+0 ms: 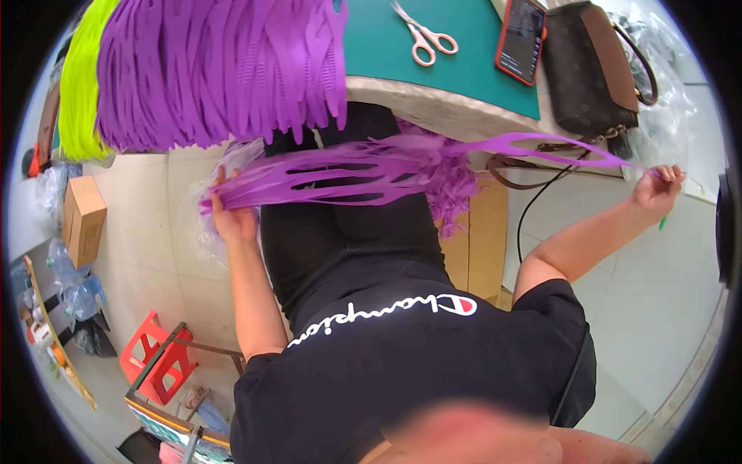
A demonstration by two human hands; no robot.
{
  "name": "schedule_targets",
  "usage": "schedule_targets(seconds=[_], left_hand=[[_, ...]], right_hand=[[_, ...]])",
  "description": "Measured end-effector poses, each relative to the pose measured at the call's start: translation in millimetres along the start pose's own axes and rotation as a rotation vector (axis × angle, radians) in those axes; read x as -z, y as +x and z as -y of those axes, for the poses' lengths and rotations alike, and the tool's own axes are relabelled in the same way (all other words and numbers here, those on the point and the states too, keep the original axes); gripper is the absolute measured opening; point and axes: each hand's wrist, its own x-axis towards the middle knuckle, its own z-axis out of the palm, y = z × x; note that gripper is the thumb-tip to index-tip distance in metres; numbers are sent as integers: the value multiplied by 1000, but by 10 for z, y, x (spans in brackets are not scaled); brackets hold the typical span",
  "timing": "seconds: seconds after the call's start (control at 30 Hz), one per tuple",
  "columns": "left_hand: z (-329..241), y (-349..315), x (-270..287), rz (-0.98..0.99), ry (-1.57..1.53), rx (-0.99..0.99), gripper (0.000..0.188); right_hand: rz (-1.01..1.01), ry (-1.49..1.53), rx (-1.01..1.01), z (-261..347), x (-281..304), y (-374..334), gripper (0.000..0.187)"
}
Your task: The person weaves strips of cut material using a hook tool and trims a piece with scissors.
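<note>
Across my lap lies a bundle of thin purple straps (332, 182) with long slits in them. My left hand (234, 216) is closed around their left ends. Far out to the right, my closed right hand (659, 190) grips the narrow end of one purple strap (518, 145), which is stretched taut from the lap. A small green tip (662, 223) pokes out below that hand; what it belongs to is hidden. Between my hands hangs a heap of purple trimmings (450, 197). Several finished-looking purple straps (224, 69) hang over the table edge ahead, beside lime-green ones (79, 85).
On the green table mat (379, 50) lie pink-handled scissors (418, 29) and a phone in a red case (522, 39). A brown handbag (580, 66) sits at the right. A cardboard box (83, 223) and red stool (171, 363) stand on the left.
</note>
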Motion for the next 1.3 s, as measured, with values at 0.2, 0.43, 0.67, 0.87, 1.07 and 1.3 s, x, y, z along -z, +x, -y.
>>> schedule_targets(seconds=[0.2,0.43,0.67,0.87,1.07,1.3], left_hand=[[-103,-65,1,-108,4,201,36],[-60,-582,-731,159,6,606,32],[-445,-1388,-1701,560,226,140,40],[-455,-1305,-1834,734,303,58,50],[-407,-1155,-1800,423,143,407,48],[-216,-1131,-1814,371,249,320,28]], right_hand=[[209,-18,77,603,-60,311,12],[747,-165,-476,-1001,-1235,-1451,49],[1010,-553,-523,-2349,-1924,-2784,25],[1024,-532,-688,-2593,-1943,-2962,36],[769,-486,-621,-2639,-1942,-2808,35],[872,-342,-578,-2581,-1863,-2741,56]])
